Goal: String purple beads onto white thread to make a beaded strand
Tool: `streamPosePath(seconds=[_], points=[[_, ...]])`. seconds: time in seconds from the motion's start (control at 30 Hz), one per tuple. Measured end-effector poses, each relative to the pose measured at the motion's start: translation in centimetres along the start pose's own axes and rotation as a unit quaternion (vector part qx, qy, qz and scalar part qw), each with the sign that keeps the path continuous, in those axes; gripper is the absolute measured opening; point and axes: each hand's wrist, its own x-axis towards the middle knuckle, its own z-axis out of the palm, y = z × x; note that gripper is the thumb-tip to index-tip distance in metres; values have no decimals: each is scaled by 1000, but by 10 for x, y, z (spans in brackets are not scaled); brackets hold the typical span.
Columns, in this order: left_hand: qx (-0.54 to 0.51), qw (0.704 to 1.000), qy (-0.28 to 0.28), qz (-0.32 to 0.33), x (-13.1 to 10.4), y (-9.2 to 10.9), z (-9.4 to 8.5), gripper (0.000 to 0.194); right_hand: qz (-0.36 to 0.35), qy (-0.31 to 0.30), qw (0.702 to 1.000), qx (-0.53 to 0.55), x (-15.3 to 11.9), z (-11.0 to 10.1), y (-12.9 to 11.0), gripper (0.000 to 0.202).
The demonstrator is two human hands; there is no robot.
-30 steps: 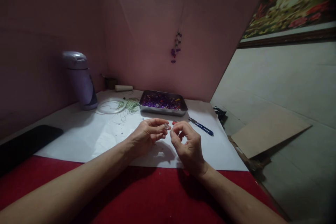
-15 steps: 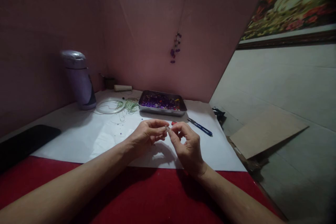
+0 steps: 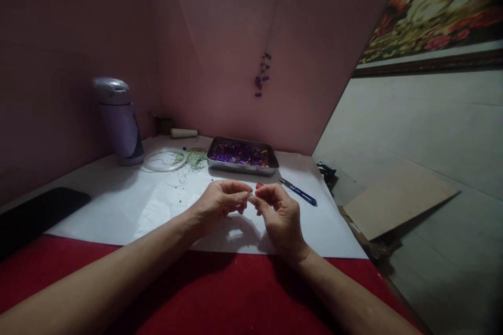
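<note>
Over the white sheet my two hands meet fingertip to fingertip. My left hand point(image 3: 220, 204) is closed in a pinch, thumb against index finger, on small clear beads point(image 3: 250, 196). From the other side, thumb and index finger of my right hand point(image 3: 281, 217) pinch the same clear beads. How many there are, and whether a thread runs through them, is too small to tell. Just behind the right fingertips lies a small red thing point(image 3: 259, 186), partly hidden. A metal tray point(image 3: 243, 169) of mostly purple beads sits beyond both hands.
Blue thread snips point(image 3: 301, 193) lie right of my right hand. Behind on the left are a coil of clear line point(image 3: 165, 168), tangled green thread point(image 3: 196, 158), a thread spool point(image 3: 184, 133) and a purple bottle point(image 3: 120, 128). A dark phone-like slab point(image 3: 47, 209) rests at left. A beaded strand point(image 3: 262, 76) hangs behind.
The fingers of my right hand have shifted slightly at the clear beads, its thumb and index closer together. My left hand keeps its pinch almost in place. The view has moved a little.
</note>
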Motion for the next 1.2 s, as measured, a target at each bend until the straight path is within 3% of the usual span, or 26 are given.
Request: streamPosePath(seconds=[0.73,1.2], points=[[32,998,46,11,1,1,-1,27,-10,-16,1000,2,1,-1,2,6],[-30,997,65,14,4,0,-2,23,-32,38,999,-5,-1,-3,0,7]])
